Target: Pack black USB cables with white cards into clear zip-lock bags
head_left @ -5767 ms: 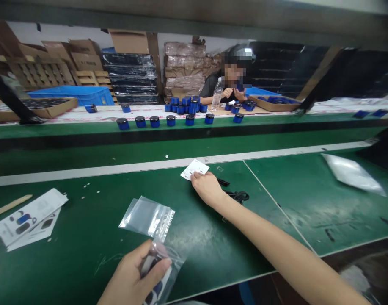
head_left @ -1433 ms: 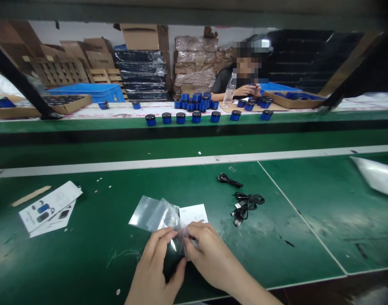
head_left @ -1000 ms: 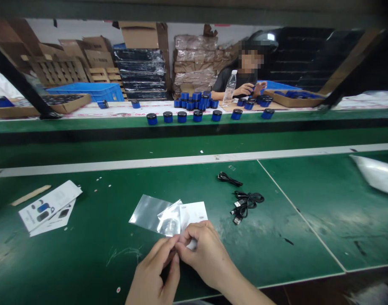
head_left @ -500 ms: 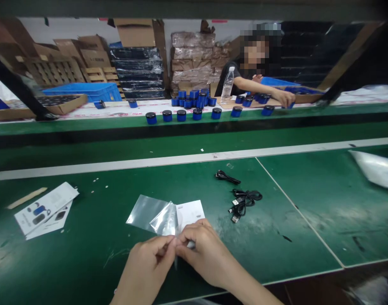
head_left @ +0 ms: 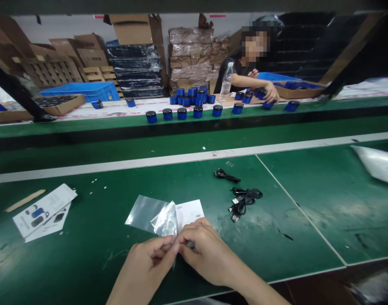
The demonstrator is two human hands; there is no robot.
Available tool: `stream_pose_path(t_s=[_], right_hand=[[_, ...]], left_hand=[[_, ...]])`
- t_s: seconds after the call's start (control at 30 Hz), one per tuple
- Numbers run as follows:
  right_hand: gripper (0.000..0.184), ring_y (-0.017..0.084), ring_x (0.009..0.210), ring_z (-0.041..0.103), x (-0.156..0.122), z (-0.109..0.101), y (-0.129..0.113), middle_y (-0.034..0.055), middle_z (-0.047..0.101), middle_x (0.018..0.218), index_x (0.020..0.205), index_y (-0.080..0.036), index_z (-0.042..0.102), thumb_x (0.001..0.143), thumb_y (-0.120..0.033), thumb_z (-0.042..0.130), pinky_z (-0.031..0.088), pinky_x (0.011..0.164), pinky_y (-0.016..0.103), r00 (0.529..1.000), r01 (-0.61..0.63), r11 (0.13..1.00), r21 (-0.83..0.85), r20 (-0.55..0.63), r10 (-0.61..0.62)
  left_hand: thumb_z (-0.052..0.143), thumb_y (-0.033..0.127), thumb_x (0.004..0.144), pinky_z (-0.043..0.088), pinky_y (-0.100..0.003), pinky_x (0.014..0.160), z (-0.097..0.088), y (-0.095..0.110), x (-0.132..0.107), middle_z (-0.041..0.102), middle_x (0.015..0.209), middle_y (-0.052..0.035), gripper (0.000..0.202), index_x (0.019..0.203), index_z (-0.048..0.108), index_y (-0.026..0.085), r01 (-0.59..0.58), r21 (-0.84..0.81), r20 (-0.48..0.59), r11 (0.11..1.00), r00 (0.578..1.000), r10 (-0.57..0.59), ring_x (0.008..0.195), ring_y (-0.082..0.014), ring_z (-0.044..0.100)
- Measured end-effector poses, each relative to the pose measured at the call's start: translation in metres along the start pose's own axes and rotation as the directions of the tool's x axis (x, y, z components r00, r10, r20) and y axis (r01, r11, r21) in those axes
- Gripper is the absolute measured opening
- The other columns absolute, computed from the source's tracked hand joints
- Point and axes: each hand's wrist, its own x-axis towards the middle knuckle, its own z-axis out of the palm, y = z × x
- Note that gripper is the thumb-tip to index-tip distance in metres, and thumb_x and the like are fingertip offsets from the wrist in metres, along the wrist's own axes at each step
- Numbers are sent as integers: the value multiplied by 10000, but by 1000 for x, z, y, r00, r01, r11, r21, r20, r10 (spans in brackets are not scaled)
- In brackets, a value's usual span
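Close together at the near side of the green table, my left hand (head_left: 146,264) and my right hand (head_left: 205,250) pinch the edge of a clear plastic bag (head_left: 166,220) between thumbs and fingertips. Another flat clear bag (head_left: 144,214) lies just beyond, partly under the first. A white printed leaflet (head_left: 190,212) shows behind my right fingers, which cover its lower part; whether they hold it too, I cannot tell. To the right lie coiled black USB cables (head_left: 246,197), with one more bundled black cable (head_left: 227,175) above them.
Printed leaflets (head_left: 44,212) and a thin wooden strip (head_left: 25,201) lie at left. A white plastic bag (head_left: 378,164) rests at far right. Across a raised strip, blue cylinders with black tops (head_left: 198,112) stand in a row near a water bottle (head_left: 226,82). A co-worker's hand (head_left: 271,92) touches one.
My hands stay pinched on the bag, my left fingertips shifting slightly along its edge. The co-worker's hand has moved left from the end cylinder to the neighbouring one.
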Motion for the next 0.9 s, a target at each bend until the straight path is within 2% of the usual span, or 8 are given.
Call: stream_pose_path(t_s=[0.1,0.23,0.33,0.43,0.53,0.7,0.77,0.9], right_hand=[[168,112,678,554,1,1,0,-55,650,704,707,-200,613,774,-57,555,329,780,272,1000,12,1000,-4,-18,-12],[164,108,670,561,0,3,0,-60,628,680,668,-189,575,710,-32,557,347,804,274,998,44,999,5,-48,-44],[181,152,777,585,-5,6,-3,-9,651,779,822,-178,612,704,-48,564,396,796,281,995,6,1000,27,-104,-3],[345,219,941,584,-10,11,-7,88,661,939,1078,-117,595,735,-95,558,427,858,334,987,-28,1000,8,-158,29],[402,218,878,618,-11,16,-9,91,689,883,1140,-117,601,754,-74,495,373,961,402,988,10,997,-78,-153,-22],[444,210,694,611,-11,24,-10,68,699,762,1183,-140,586,770,-54,448,454,753,357,985,12,974,-227,-167,-51],[399,203,638,595,-10,26,-10,67,694,718,1111,-128,617,762,-34,447,448,705,336,986,20,954,-298,-150,-67],[247,180,580,568,-6,26,-11,39,656,607,787,-162,643,719,5,474,412,593,256,991,12,936,-353,-123,-60]], left_hand=[[530,400,818,486,-192,549,1,-3,1,708,676,-2,268,818,711,202,-39,51,-34,998,999,41,635,-177,666],[486,333,816,398,-181,465,2,-3,2,602,537,27,264,662,650,195,-75,234,-87,969,991,98,492,-127,549],[429,349,841,365,-190,476,2,-1,3,521,510,41,303,631,588,200,-56,304,-80,951,993,84,488,-122,504],[386,399,872,369,-204,500,4,0,3,534,542,34,343,641,549,205,-29,244,-56,969,997,44,522,-136,523],[407,408,869,361,-204,498,9,1,3,555,562,31,328,642,535,209,-45,172,-55,984,997,56,530,-137,520],[452,347,842,332,-180,463,20,-3,2,495,523,60,281,601,493,208,-152,112,-180,982,969,170,477,-100,466],[463,325,825,320,-174,450,22,-6,2,447,501,72,283,569,436,209,-188,120,-234,975,949,212,450,-87,430],[466,327,817,330,-173,438,25,-13,2,455,493,66,296,551,404,213,-192,137,-285,972,932,225,438,-85,433]])
